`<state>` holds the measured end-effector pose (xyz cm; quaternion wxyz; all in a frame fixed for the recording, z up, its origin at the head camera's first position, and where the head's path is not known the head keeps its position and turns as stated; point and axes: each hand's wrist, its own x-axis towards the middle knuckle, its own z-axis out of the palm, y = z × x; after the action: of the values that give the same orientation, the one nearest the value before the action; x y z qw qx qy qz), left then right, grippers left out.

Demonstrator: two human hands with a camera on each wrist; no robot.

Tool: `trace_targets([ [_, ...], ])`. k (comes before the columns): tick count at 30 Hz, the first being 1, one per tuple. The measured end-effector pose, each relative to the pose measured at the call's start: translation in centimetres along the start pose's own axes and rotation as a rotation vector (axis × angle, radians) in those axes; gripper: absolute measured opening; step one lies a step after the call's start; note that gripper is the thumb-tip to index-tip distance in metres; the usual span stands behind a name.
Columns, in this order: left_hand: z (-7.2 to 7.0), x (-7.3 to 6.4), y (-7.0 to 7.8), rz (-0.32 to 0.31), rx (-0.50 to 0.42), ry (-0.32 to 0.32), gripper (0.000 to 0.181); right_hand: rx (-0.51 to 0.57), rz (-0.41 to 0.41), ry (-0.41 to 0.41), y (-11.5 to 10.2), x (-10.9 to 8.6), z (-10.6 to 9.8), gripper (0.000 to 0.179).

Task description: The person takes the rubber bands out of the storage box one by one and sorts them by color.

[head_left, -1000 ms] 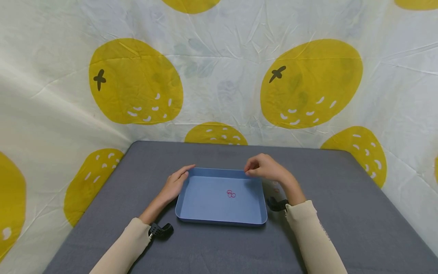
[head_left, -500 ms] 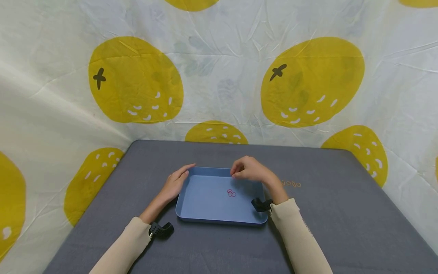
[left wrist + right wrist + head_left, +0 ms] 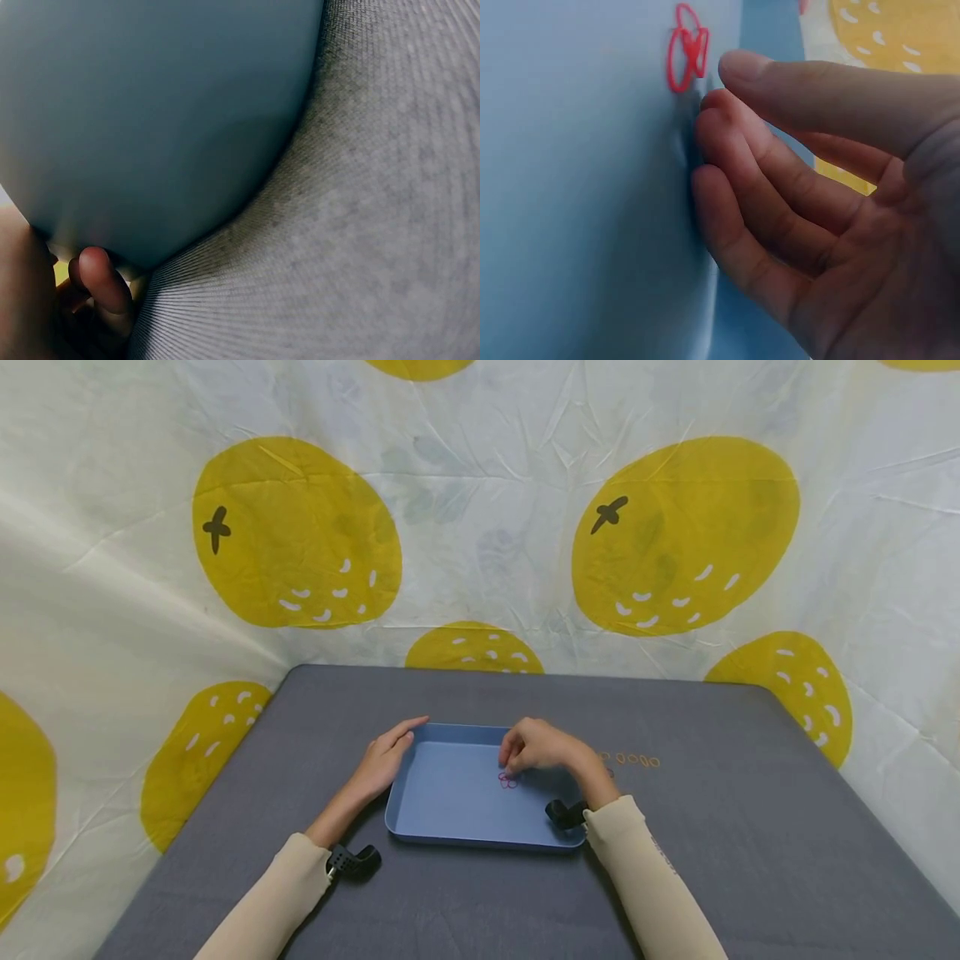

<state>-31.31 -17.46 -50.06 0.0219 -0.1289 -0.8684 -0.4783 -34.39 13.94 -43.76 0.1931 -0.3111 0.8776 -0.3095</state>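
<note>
Presently, one shallow rectangular blue tray with rounded corners and a smooth finish [image 3: 450, 797] is found on the grey cloth-covered bench [image 3: 750, 835]. Within it, right of centre, a cluster of thin red rings, apparently elastic [image 3: 507, 782], is laid flat, its loops touching and overlapping. Left hand [image 3: 385, 762]: laid along the tray's left side, fingers extended along the wall, nothing seen clasped; its place is unchanged from the earlier views. Right hand [image 3: 538, 746]: lowered into the tray from above the far rim, where it was held half a second ago; its fingertips are now brought just beside the cluster. Its grip appears released: fingers are loosely bent, a slight gap is shown between thumb and forefinger, and no ring is seen between them. Four loops seem to be displayed where three were counted before, so one more ring is judged to have been added; the exact count is obscured by overlap. Outside the tray, to its right, a row of thin orange rings [image 3: 633, 760] is set out on the bench, its near end partly covered by the right forearm; a small reddish loop [image 3: 611, 772] is half hidden there.
</note>
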Motion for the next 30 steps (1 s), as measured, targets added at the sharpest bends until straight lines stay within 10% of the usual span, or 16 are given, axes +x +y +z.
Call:
trace_targets([
  [30,-0.07,0.08,0.06,-0.004,0.007,0.009,0.041,-0.008,0.001,0.007,0.08,0.05,0.05,0.011],
])
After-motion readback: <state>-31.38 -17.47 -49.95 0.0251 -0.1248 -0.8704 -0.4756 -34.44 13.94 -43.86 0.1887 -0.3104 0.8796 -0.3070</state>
